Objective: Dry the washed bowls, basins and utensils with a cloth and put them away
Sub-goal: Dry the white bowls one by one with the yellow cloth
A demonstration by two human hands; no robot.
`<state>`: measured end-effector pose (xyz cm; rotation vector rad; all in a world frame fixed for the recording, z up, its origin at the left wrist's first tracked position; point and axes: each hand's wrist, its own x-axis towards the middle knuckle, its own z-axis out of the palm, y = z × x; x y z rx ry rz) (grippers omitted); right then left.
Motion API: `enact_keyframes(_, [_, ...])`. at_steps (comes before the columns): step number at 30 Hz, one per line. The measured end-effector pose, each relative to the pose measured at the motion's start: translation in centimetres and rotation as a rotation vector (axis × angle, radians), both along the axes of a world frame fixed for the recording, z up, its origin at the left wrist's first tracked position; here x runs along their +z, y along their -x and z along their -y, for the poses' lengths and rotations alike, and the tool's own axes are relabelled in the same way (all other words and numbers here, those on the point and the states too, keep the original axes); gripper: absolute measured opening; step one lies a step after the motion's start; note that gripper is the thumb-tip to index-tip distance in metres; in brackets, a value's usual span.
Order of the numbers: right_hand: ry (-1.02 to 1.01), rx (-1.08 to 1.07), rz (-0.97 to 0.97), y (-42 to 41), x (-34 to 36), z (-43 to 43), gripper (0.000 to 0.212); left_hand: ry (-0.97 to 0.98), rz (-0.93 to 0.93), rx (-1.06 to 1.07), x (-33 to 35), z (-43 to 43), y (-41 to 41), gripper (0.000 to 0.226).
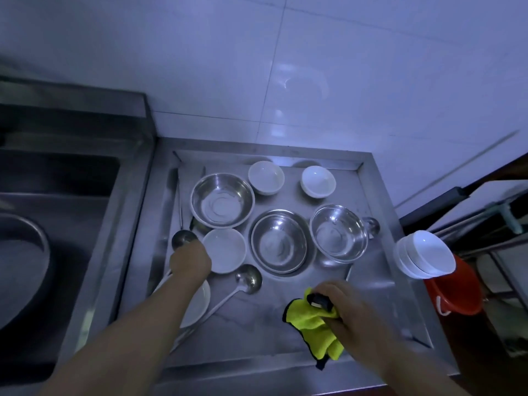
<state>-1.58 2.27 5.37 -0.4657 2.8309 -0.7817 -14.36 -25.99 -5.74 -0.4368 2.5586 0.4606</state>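
Observation:
On the steel draining tray [257, 324] stand three steel basins: one at the back left [222, 200], one in the middle [279, 241], one to the right [339, 232]. White bowls sit at the back [266, 177], at the back right [318, 181] and near my left hand [225, 250]. My left hand [190, 260] rests on that near bowl's left rim, fingers hidden. A ladle [248, 278] lies beside it, another ladle [183, 238] behind the hand. My right hand [340, 307] grips a yellow cloth [313, 324] above the tray's front.
A stack of white bowls [425, 254] sits tilted at the tray's right edge, above a red bucket [454, 292]. A white plate [197, 304] lies under my left forearm. A deep sink [43, 224] with a large basin is on the left. Tiled wall behind.

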Motion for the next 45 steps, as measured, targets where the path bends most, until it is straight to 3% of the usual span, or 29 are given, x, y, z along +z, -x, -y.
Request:
enact_keyframes(6, [0.02, -0.045, 0.046, 0.5, -0.1, 1.0, 0.062, -0.064, -0.015, 0.05, 1.7, 1.0, -0.4, 0.016])
enact_keyframes(12, [0.131, -0.14, 0.087, 2.2, -0.4, 3.6, 0.054, -0.185, -0.323, 0.015, 7.6, 1.1, -1.6, 0.003])
enact_keyframes(19, [0.336, -0.172, -0.041, 4.7, 3.9, 5.9, 0.075, -0.476, -0.742, 0.073, 17.2, -1.9, -5.1, 0.031])
enact_keyframes(24, [0.388, -0.08, -0.185, 4.4, 8.2, 4.0, 0.074, -0.337, -1.032, -0.141, 22.4, -2.5, -7.0, 0.046])
enact_keyframes(30, [0.434, 0.026, -0.295, 5.0, 12.2, 1.2, 0.078, -0.342, -0.981, -0.33, 27.0, -3.4, -8.7, 0.063])
enact_keyframes(38, [0.46, 0.056, -0.276, 4.6, 16.0, -0.9, 0.076, -0.483, -0.947, -0.436, 31.2, -5.3, -10.2, 0.049])
enact_keyframes(40, [0.543, 0.055, -0.269, 4.6, 16.4, -1.2, 0.08, -0.501, -0.954, -0.431, 31.9, -5.9, -10.6, 0.049])
enact_keyframes(42, [0.645, 0.024, -0.264, 4.4, 16.9, -1.4, 0.072, -0.533, -0.939, -0.371, 32.7, -6.3, -10.9, 0.05])
enact_keyframes(45, [0.738, -0.001, -0.441, 3.4, 18.5, -0.9, 0.063, -0.612, -0.921, -0.264, 33.9, -6.8, -11.0, 0.05])
